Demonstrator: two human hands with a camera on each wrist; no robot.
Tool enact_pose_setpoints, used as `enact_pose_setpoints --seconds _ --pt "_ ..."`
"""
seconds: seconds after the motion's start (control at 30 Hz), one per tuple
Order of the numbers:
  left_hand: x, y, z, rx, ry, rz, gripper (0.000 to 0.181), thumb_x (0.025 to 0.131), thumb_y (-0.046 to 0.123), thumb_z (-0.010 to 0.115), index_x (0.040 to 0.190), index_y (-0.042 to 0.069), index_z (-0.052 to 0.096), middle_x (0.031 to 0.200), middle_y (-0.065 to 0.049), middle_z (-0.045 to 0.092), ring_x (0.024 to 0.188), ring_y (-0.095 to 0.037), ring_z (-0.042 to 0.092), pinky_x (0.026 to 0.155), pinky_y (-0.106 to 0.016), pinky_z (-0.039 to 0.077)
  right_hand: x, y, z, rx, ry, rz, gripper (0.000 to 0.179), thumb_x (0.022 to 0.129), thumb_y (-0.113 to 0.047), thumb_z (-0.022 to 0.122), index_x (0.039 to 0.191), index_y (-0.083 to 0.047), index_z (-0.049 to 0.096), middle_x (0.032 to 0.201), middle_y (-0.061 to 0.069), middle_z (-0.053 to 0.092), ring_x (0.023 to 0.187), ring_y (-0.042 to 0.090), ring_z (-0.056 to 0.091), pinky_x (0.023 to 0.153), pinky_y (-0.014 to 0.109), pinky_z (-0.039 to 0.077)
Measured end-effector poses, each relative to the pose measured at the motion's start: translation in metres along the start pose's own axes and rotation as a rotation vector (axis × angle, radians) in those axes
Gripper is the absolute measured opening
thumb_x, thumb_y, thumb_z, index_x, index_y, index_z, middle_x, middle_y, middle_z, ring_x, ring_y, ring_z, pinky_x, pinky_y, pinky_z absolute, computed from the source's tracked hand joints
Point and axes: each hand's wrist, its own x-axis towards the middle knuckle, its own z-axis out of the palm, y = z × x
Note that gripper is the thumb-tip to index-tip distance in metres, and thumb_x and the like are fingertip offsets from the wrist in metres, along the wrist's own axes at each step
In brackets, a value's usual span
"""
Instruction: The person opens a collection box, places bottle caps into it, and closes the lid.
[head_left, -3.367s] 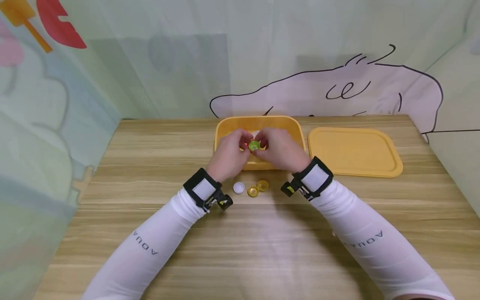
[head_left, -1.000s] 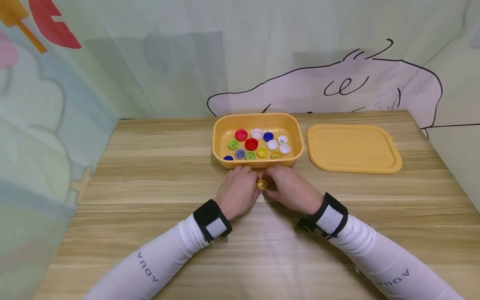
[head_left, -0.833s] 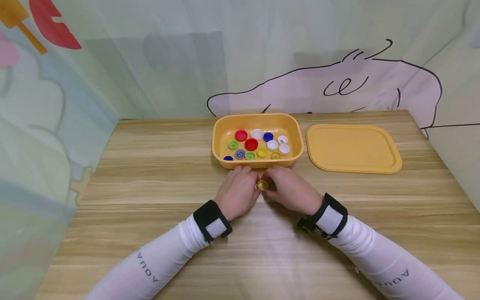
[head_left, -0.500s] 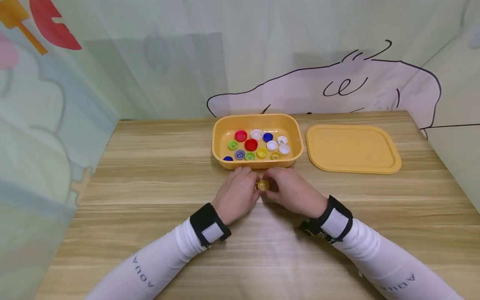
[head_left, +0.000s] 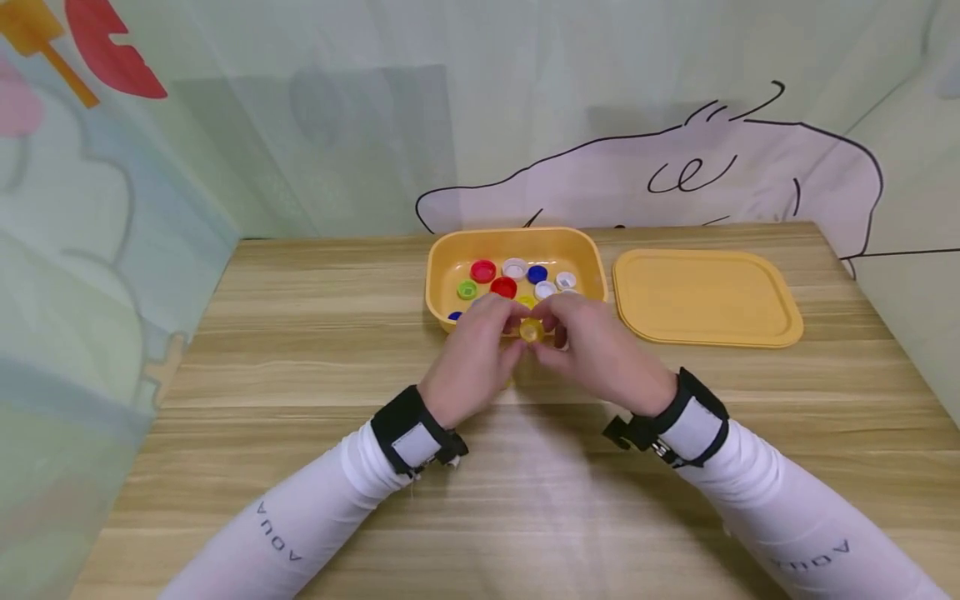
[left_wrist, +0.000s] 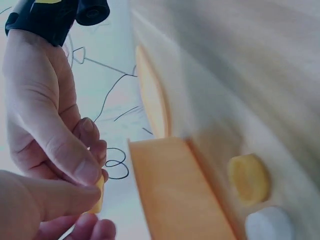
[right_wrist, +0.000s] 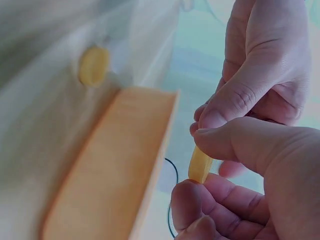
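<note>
Just in front of the yellow plastic box [head_left: 442,287], my left hand [head_left: 467,362] and right hand [head_left: 603,354] meet at a small yellow bottle cap [head_left: 531,330]. Thumb and fingers of both hands pinch its edge, and it is held up off the table with its hollow side towards the head camera. From the right wrist it appears edge-on, a narrow yellow cap [right_wrist: 200,166] between the fingertips. Another yellow cap [left_wrist: 249,179] and a white cap [left_wrist: 270,225] lie on the table below the hands, mostly hidden from the head view.
Several loose caps lie in the box, among them a red cap [head_left: 483,271], a blue cap [head_left: 536,274] and a green cap [head_left: 467,290]. The flat yellow lid [head_left: 707,296] lies to its right. A printed curtain [head_left: 337,150] stands behind the table [head_left: 300,333].
A green cap was in the hands over the box before. Both hands came down to the table, took hold of a yellow cap and have lifted it towards the box's near rim.
</note>
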Motion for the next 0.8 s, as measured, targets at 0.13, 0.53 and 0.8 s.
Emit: enact_pose_setpoints --seconds 0.13,0.53,0.8 --pt "0.014 0.000 -0.005 -0.083 0.074 0.017 0.035 0.081 0.006 0.070 0.112 0.009 0.054 0.099 -0.001 0.054 0.088 -0.011 0.047 0.077 -0.022 0.046 0.013 -0.001 -0.009 -0.031 0.019 0.025 0.030 0.076 -0.022 0.076 0.097 -0.009 0.060 0.080 0.001 0.057 0.068 0.014 0.051 0.055 0.026 0.047" --pt "0.059 -0.014 -0.008 -0.203 0.091 -0.127 0.029 0.084 0.003 0.062 0.112 0.008 0.055 0.105 -0.003 0.058 0.086 -0.010 0.052 0.073 -0.021 0.049 0.060 0.024 -0.018 -0.069 0.005 0.063 0.024 0.079 -0.021 0.069 0.096 -0.006 0.061 0.079 0.004 0.059 0.069 0.016 0.051 0.058 0.031 0.046" --pt "0.080 -0.026 -0.002 -0.287 -0.004 -0.290 0.035 0.086 0.006 0.062 0.119 0.011 0.050 0.113 -0.002 0.055 0.092 -0.011 0.051 0.079 -0.022 0.049 0.081 0.041 -0.013 -0.081 -0.080 0.163 0.031 0.080 -0.022 0.071 0.102 -0.003 0.060 0.084 0.007 0.059 0.072 0.020 0.052 0.061 0.032 0.047"
